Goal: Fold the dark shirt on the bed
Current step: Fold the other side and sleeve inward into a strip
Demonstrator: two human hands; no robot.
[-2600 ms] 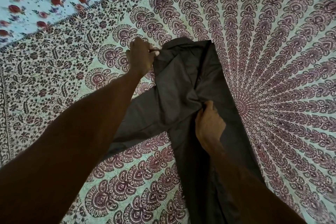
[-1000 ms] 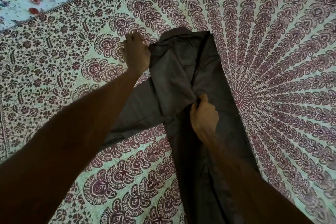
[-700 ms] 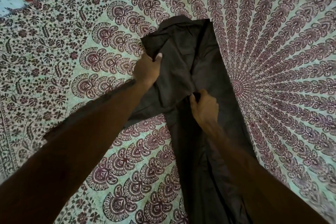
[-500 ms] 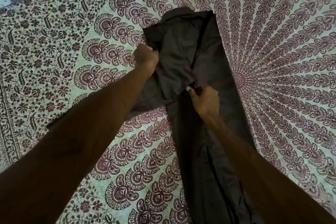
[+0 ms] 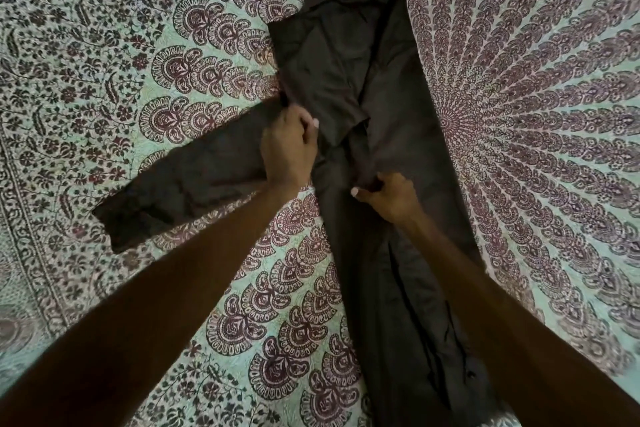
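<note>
The left hand point(image 5: 289, 146) gripped the dark shirt point(image 5: 401, 87) by its sleeve point(image 5: 180, 187), the right hand point(image 5: 388, 196) pinched the middle; I'd have folded that sleeve in flat.

Shows two bare forearms, the left forearm point(image 5: 166, 305) and the right forearm point(image 5: 485, 288), uncovered from the wrist to the lower edge of view. Ends in a left hand point(image 5: 289, 146) and a right hand point(image 5: 388, 196), both bare, each with a short rounded nail showing on one fingertip.
</note>
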